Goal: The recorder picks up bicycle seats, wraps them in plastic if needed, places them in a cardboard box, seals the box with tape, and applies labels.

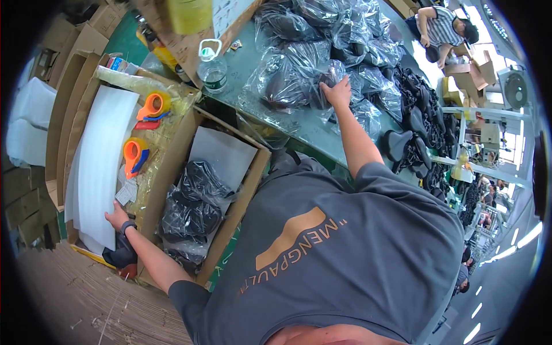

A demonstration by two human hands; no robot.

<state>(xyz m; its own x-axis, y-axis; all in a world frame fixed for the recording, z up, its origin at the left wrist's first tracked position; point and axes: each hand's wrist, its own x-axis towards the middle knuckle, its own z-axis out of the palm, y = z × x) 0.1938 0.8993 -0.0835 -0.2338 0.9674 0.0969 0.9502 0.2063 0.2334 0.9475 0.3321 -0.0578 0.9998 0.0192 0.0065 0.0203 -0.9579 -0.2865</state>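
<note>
My right hand (pixel 337 92) reaches far out over the green table (pixel 299 129) and grips a black bicycle saddle in a clear plastic bag (pixel 287 86), one of several bagged saddles heaped there. My left hand (pixel 118 219), with a dark watch on the wrist, holds the near edge of a stack of white foam sheets (pixel 103 161); its fingers are tucked under the sheet. Between my arms stands an open cardboard box (pixel 244 190) with a few bagged saddles (pixel 192 210) and a white foam sheet inside.
Two orange tape dispensers (pixel 152 107) (pixel 134 153) lie beside the foam. A water bottle (pixel 212 66) stands on the table. Unbagged black saddles (pixel 415 129) pile up on the right. Another person (pixel 444 26) works at the far end. Flat cardboard (pixel 69 92) is stacked at left.
</note>
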